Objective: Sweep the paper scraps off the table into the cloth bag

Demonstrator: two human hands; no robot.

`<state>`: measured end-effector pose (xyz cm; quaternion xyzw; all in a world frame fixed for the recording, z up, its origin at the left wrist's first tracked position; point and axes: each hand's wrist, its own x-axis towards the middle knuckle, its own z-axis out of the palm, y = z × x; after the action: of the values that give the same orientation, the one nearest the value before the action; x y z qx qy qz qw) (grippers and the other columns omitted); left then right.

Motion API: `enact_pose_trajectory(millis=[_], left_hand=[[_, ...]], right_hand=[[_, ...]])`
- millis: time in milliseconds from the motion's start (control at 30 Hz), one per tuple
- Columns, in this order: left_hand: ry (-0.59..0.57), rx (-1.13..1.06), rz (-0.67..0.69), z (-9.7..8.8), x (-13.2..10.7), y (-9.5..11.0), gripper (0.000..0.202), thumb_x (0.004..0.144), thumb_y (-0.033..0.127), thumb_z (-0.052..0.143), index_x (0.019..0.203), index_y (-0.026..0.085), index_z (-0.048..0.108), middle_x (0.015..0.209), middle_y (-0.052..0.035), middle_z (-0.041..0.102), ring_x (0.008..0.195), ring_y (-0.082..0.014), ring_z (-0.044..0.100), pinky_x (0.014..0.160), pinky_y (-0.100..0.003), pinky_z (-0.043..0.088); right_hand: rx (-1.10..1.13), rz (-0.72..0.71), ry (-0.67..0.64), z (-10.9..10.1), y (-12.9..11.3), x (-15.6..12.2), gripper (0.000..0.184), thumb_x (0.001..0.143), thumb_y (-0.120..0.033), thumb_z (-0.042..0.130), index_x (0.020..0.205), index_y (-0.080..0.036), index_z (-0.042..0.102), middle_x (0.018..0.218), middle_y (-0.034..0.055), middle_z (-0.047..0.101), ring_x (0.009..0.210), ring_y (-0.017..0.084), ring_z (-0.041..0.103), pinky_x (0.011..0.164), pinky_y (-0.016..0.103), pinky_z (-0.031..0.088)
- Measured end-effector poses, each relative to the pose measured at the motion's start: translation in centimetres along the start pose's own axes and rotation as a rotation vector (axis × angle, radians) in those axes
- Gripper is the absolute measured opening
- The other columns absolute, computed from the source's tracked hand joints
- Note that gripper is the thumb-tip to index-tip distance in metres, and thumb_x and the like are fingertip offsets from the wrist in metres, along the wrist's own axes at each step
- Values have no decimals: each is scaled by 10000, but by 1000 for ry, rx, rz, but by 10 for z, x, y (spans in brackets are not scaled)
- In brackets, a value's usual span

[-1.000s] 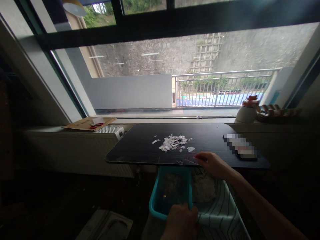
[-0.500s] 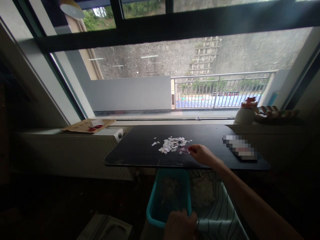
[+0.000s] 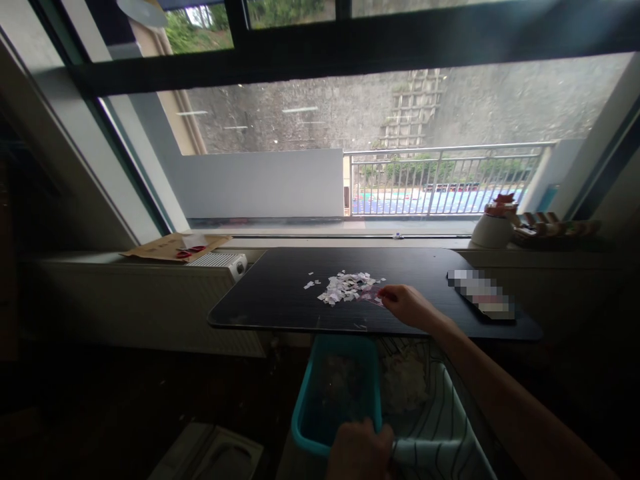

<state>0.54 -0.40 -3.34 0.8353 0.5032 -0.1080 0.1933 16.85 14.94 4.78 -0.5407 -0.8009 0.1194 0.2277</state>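
Note:
My right hand [image 3: 404, 304] is over the dark tabletop [image 3: 280, 313], closed in a pinch on a pinkish see-through sheet [image 3: 371, 294]. The sheet lies against the right side of a heap of small white paper scraps [image 3: 345, 287]; its exact kind is unclear. Below the front edge of the table, my left hand [image 3: 361, 450] is closed round the near right rim of a turquoise plastic bin [image 3: 301, 407]. Pale bits lie dimly inside the bin. Part of my left hand is cut off by the bottom of the view.
A pale striped container [image 3: 440, 413] with whitish bits stands right of the bin. A dark flat object [image 3: 480, 295], partly pixelated, lies on the table's right. On the left sill are brown paper [image 3: 155, 247] and red-handled scissors [image 3: 191, 252]. A white pot [image 3: 493, 230] stands on the right sill.
Little differs. My right hand and the pinkish sheet have shifted very slightly, and the whole view has tilted a touch. My left hand stays on the bin's rim.

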Motion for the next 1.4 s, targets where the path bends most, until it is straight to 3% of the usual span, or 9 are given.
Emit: enact_pose_trajectory(millis=[200,500,633,900,1400], left_hand=[[-25,30,-17,0,1,0,284,821,293,569,1064,153,617,997,-159,652,878,-331,632,729,-429,500],[-3,19,-11,2,0,0,289,822,270,584,1087,163,623,1014,-155,654,901,-334,630,745,-441,501],[35,35,-17,4,1,-1,275,827,268,582,1082,176,632,996,-150,661,878,-336,639,725,-438,506],[32,48,-14,2,0,-2,259,815,249,575,1057,183,639,976,-135,665,872,-327,640,721,-419,502],[-2,50,-25,-3,-2,-1,300,801,237,542,1089,184,606,987,-132,647,885,-316,625,739,-411,479]], right_hand=[[11,6,-9,9,4,13,280,802,-262,464,883,-161,712,752,65,696,643,158,579,559,237,352],[-5,96,4,-11,39,-10,303,791,-324,480,861,-144,714,732,70,697,644,167,581,581,252,380],[25,75,-41,-14,36,-14,282,776,-337,502,837,-162,715,687,34,686,604,142,561,548,232,370],[5,130,14,-24,36,-21,297,781,-324,467,773,-145,704,627,49,643,584,144,521,533,249,333],[18,114,-34,-22,28,-30,286,777,-340,470,788,-167,698,653,30,650,602,137,535,538,235,347]])
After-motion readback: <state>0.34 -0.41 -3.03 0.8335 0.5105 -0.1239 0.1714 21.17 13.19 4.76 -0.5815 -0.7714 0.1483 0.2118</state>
